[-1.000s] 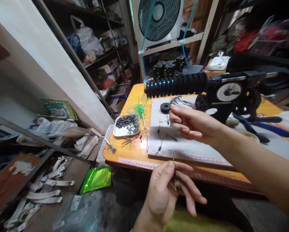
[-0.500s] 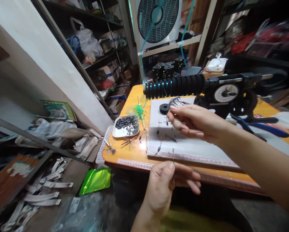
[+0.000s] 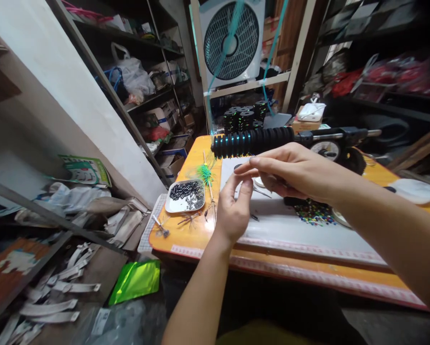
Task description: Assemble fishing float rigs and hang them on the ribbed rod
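A thin wire piece (image 3: 261, 190) is showing just under the two hands, above the white board (image 3: 290, 225), at the middle of the table (image 3: 200, 230); what exactly it is stays too small to tell. Starting at the far left, white strips (image 3: 57, 292) are lying scattered on the floor beside a green bag (image 3: 136, 282). Further right, on the orange table's left end, a tray (image 3: 184, 196) of small dark parts is sitting near a green tuft (image 3: 205, 171) on a stick. The left hand (image 3: 232, 206) is rising over the board's left edge, its thumb and forefinger pinched together at the tip, touching the fingers of the other hand. The right hand (image 3: 294, 172) is reaching in from the right, fingers drawn together and pointing left, pinching the wire piece, as far as can be seen. Behind the hands, a row of black spools (image 3: 251, 140) is sitting on a shaft of the winder (image 3: 340, 143). Under the right wrist, coloured beads (image 3: 313, 213) are lying on the board. Up at the back, a fan (image 3: 231, 40) is standing on a shelf. At the far right, a white dish (image 3: 414, 190) is resting on the table.
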`<state>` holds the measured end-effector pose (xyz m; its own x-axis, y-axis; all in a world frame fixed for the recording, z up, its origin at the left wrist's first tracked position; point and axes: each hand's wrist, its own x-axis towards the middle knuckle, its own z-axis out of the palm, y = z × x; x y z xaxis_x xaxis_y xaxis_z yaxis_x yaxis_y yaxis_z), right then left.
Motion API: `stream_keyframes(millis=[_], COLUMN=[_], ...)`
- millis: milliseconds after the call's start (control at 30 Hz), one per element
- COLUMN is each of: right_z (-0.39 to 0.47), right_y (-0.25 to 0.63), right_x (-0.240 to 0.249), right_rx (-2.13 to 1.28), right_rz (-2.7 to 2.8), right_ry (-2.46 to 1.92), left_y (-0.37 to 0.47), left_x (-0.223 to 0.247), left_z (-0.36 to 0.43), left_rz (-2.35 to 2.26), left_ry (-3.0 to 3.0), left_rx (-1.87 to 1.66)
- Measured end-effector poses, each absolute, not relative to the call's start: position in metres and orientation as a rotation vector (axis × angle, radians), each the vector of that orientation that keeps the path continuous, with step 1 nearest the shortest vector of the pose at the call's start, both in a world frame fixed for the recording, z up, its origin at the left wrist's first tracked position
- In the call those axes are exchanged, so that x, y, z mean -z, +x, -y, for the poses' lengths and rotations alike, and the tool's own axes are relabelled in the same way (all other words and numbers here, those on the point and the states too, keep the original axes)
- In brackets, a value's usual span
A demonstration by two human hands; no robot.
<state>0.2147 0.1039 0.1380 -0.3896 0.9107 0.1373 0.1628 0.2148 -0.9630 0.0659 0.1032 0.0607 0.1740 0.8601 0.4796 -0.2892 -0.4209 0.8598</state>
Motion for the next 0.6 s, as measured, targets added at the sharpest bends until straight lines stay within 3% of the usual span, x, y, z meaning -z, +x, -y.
stream_keyframes(millis=[267,600], right_z=[-0.111,-0.118], right_y=[0.211,0.207], right_x=[-0.113,-0.095], right_rx=[-1.85,-2.016], right_rz=[1.287,1.176], right_ry=[-0.806,-0.759], left_y=[0.062,0.053], left_x=[-0.049,-0.025], left_z=[-0.084,-0.043], left_rz=[-0.548,-0.508], left_ry=[1.176,0.741], left_rx=[-1.188,-1.03])
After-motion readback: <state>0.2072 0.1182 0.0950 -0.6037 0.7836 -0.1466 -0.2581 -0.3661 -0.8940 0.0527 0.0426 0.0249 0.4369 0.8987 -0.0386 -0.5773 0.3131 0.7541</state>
